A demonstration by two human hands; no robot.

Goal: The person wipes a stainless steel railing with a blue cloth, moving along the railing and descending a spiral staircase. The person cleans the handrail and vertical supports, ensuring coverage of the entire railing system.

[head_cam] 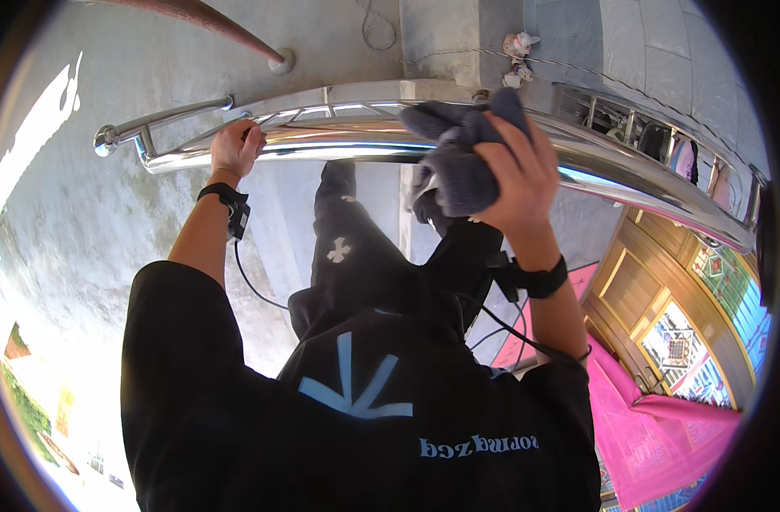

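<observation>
A polished stainless-steel railing (348, 137) crosses in front of me, with a thick top tube and thinner bars behind it. My left hand (236, 147) is curled closed at the railing's left part, its fingers partly hidden. My right hand (524, 169) grips a bunched dark grey cloth (460, 169), which lies over the top tube right of the middle. Some of the cloth is blurred. Each wrist wears a black strap, and the left one carries a small black device (238, 217) with a cable.
A reddish pole (236, 35) meets the floor beyond the railing. Twisted wire (454, 54) runs past a concrete pillar (439, 41), with small pale bundles (518, 57) on it. To the right are a wooden door (627, 281) and pink fabric (652, 441). Cables hang near my waist.
</observation>
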